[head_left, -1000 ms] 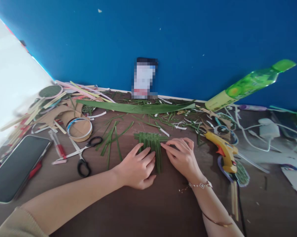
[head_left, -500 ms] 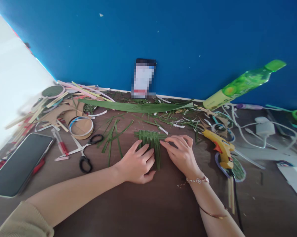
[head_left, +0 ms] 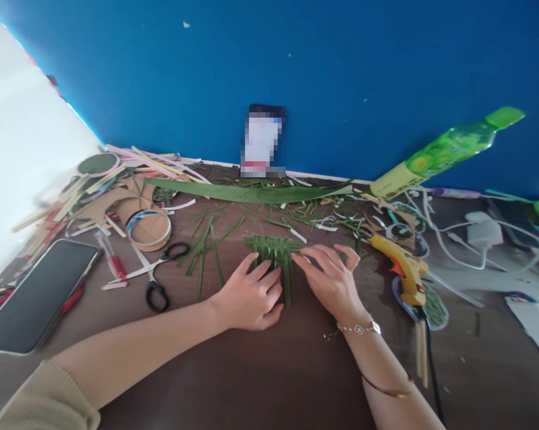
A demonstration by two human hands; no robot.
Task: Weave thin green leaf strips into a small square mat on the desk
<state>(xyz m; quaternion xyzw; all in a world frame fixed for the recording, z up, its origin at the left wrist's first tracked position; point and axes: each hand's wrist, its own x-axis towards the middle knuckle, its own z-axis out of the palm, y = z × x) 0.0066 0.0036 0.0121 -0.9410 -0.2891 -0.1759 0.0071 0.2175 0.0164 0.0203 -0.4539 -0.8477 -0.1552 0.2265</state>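
Note:
A small woven piece of green leaf strips (head_left: 273, 246) lies flat on the brown table, its loose ends hanging toward me. My left hand (head_left: 251, 292) rests over its lower left part with spread fingers pressing on the strips, hiding some of them. At the right edge of the weave, my right hand (head_left: 332, 278) has thumb and forefinger close together on the end of a leaf strip; the contact is partly hidden. Loose cut leaf strips (head_left: 202, 251) lie to the left of the weave. One long broad leaf (head_left: 251, 194) stretches across behind it.
Left are scissors (head_left: 155, 278), a tape roll (head_left: 148, 230) and a dark-screened phone (head_left: 40, 295). Another phone (head_left: 262, 143) leans on the blue wall. Right are a yellow glue gun (head_left: 403, 269), a tilted green bottle (head_left: 448, 155) and a white charger (head_left: 484, 230) with cable.
The right hand's outer fingers have spread and lifted slightly to the right. My left hand stays on the weave. The whole view has shifted a little.

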